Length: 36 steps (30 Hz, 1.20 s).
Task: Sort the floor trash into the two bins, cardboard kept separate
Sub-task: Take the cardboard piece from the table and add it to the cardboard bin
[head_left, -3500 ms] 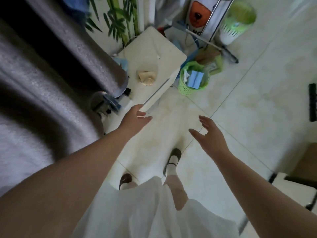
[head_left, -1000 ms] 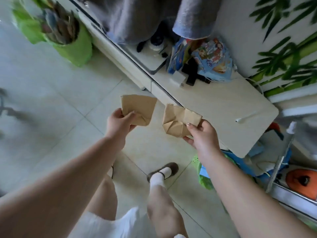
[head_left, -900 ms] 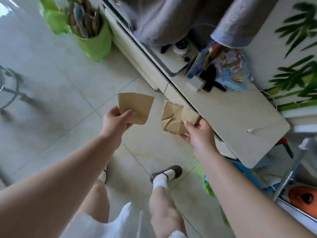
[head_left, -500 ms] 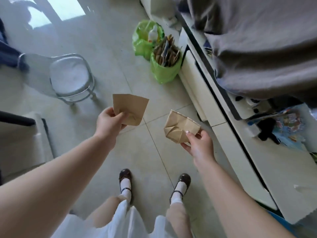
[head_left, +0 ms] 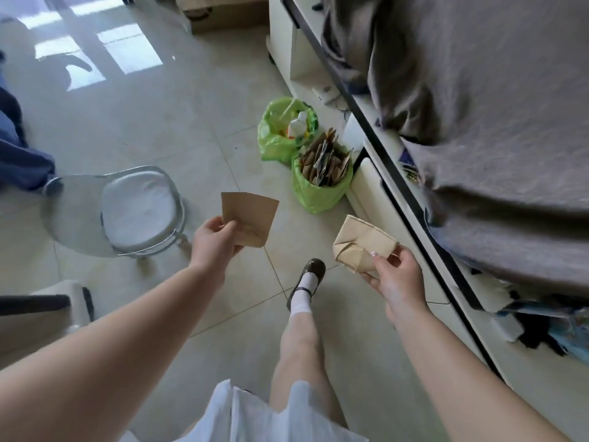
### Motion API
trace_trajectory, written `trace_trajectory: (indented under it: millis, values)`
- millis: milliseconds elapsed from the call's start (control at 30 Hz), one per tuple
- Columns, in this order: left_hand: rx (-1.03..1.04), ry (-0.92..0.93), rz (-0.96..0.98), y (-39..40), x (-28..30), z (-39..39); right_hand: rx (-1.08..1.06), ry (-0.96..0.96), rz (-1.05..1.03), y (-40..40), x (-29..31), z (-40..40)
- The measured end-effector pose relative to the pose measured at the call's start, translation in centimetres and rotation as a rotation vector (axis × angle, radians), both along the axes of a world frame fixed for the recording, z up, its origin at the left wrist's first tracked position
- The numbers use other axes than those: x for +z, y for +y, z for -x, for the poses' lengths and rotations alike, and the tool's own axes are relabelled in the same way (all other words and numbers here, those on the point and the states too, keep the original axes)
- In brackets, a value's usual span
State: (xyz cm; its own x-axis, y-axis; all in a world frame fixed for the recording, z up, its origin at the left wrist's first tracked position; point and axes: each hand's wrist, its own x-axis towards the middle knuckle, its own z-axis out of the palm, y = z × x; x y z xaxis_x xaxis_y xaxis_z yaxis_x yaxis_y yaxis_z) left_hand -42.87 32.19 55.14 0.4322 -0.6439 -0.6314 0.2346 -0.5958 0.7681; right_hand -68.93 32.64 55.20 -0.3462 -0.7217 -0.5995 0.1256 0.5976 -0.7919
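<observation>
Brown card sat in both hands: the left hand [head_left: 214, 242] pinched a flat cardboard piece [head_left: 249, 218] between thumb and curled fingers [head_left: 234, 229], near the middle of the frame, and the right hand [head_left: 393, 272] held a folded cardboard piece [head_left: 360, 244] lower right of it, thumb on top and fingers curled beneath. Neither piece touched the other or the floor.

Judging by this, the step in hand was the carry: both pieces were lifted and headed for a bin, not yet dropped. Above the hands, toward upper centre, two green-lined bins stood side by side on the tiled floor [head_left: 178, 138]. The nearer bin [head_left: 320, 194] was stuffed with upright brown card; the farther bin [head_left: 275, 135] held a bottle and mixed rubbish. The next move likely called for reaching forward over the nearer bin and loosening both grips, with some pushing down, since that bin looked almost full.

Room was tighter on the right, where a white bed frame [head_left: 366, 186] with a dark rail ran up the frame just beside the bins, grey bedding hanging over it. At left a clear chair [head_left: 127, 212] stood near the left hand. Between them the floor lay open up to the bins.
</observation>
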Motion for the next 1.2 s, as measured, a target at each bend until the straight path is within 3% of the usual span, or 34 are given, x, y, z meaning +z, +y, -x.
trace_trajectory:
  millis: [233, 500, 800, 1200]
  values:
    - [-0.056, 0.011, -0.089, -16.1, -2.2, 3.0, 0.055, 0.105, -0.092, -15.6, -2.1, 1.5]
    - [-0.140, 0.034, -0.157, -28.0, -5.1, 1.4, 0.111, 0.270, -0.230, -25.9, -3.8, -0.9]
    - [-0.391, -0.065, -0.246, -39.9, -11.2, -2.9, 0.046, 0.496, -0.380, -31.6, -9.9, -7.0]
    - [-0.604, -0.190, -0.248, -46.7, -26.6, 0.2, 0.162, 0.700, -0.496, -35.2, -22.8, -6.8]
